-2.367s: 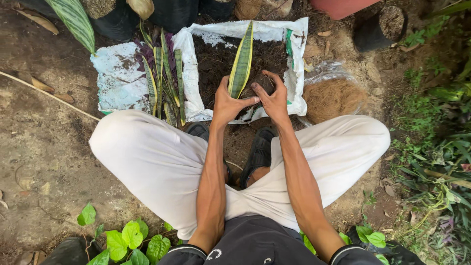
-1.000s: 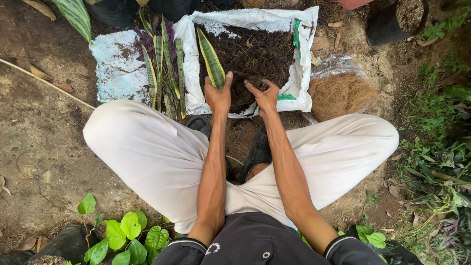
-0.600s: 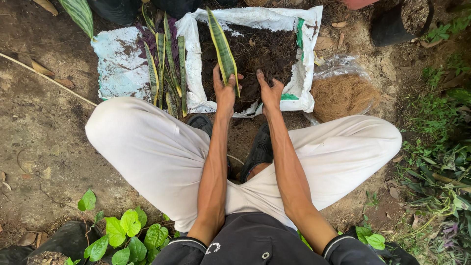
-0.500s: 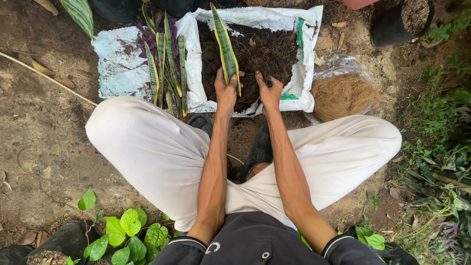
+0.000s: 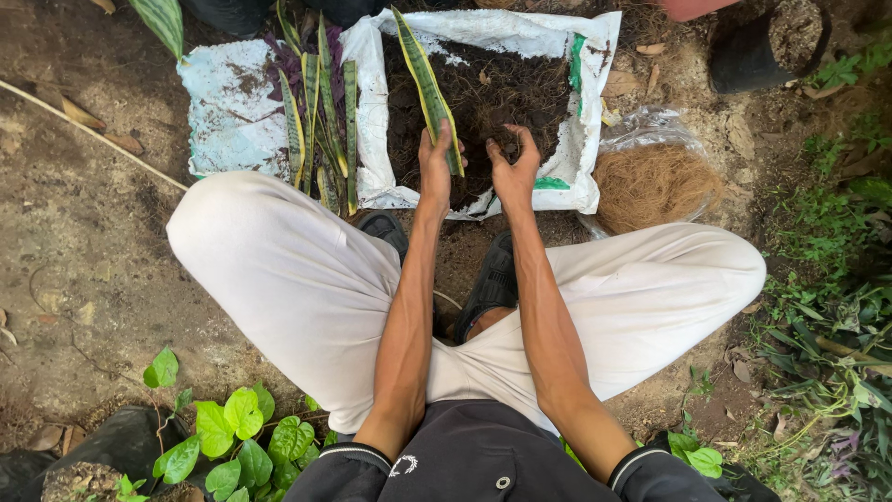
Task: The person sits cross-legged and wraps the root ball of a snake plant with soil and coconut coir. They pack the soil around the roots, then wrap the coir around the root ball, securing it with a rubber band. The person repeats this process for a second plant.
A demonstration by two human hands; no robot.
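Note:
I squat over a white sack (image 5: 595, 158) cut open and filled with dark soil (image 5: 502, 93). My left hand (image 5: 435, 169) grips the base of a long green snake-plant leaf with yellow edges (image 5: 424, 79), which leans up and to the left over the soil. My right hand (image 5: 513, 169) is beside it, fingers curled around a clump of soil just above the sack. Whether a pot sits under my hands is hidden.
Several more snake-plant leaves (image 5: 321, 121) lie on a second white sack (image 5: 228, 102) to the left. A clear bag of brown coconut fibre (image 5: 650, 181) sits to the right. A black pot (image 5: 757, 51) stands at the top right. Green plants grow at the bottom left and right edge.
The leaf has tipped from leaning right to leaning left. My hands have risen from pressing down near the sack's front edge and reached into the soil; the right hand now holds a clump.

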